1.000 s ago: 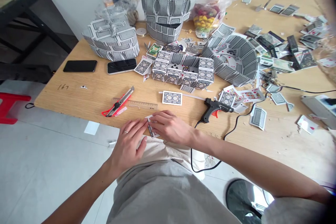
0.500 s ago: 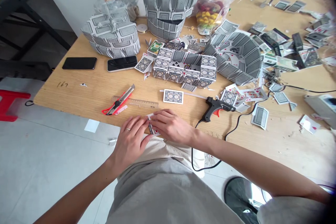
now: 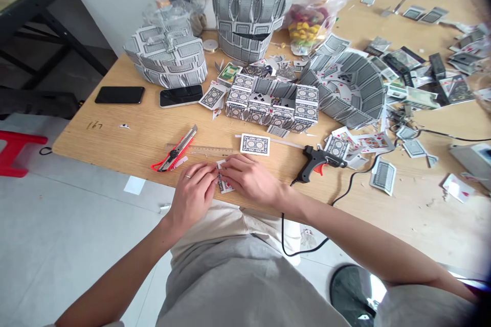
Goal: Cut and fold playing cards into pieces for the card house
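At the near edge of the table (image 3: 115,145), the left hand (image 3: 194,191) and the right hand (image 3: 250,177) are holding a playing card (image 3: 225,186) between their fingertips, while a cutter (image 3: 177,151) is lying over one end of a ruler (image 3: 215,151) and a glue gun (image 3: 314,158) is resting near scattered cards (image 3: 337,147).

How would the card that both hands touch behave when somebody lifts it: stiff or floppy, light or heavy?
The card looks thin, so it is probably very light. A patterned strip beside its face suggests a folded edge, so it may flex there rather than stay stiff.
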Tool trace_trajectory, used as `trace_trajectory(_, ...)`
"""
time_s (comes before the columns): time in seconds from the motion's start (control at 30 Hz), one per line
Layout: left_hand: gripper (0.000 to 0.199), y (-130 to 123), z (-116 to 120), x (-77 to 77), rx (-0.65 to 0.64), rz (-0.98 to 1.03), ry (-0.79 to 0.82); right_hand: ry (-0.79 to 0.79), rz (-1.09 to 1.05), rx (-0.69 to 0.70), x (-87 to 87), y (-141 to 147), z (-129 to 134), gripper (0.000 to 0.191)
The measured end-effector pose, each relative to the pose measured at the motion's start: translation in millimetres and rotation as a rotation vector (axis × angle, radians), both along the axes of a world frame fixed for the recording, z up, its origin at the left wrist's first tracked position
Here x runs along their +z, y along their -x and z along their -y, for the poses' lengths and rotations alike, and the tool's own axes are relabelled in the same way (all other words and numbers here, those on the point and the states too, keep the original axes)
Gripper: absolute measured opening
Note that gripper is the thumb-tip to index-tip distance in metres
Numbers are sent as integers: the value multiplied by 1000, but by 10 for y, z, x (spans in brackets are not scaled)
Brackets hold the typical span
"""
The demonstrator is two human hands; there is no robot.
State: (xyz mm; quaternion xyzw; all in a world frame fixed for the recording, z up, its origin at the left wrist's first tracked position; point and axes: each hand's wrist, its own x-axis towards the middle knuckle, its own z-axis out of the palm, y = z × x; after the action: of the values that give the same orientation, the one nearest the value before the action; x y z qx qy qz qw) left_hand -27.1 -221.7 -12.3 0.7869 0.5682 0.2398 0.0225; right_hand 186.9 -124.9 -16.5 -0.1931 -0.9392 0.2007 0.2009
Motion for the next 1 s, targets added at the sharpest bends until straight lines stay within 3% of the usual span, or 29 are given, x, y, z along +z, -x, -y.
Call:
trace_trajectory(0.33, 15, -113, 29, -3, 68, -45, -67, -52, -49, 16, -44, -1, 17, 19)
trace_trajectory(0.53, 16, -123, 3, 36, 40, -78, -69, -40, -96, 15, -77, 0, -3, 21)
trace_trajectory(0.77, 20, -162, 5, 65, 19, -143, -64, -152, 28, 5, -74, 20, 37, 27)
trace_trajectory(1.0, 9, -190, 24, 48, 36, -139, -90, -168, 104, 6, -50, 63, 54, 26)
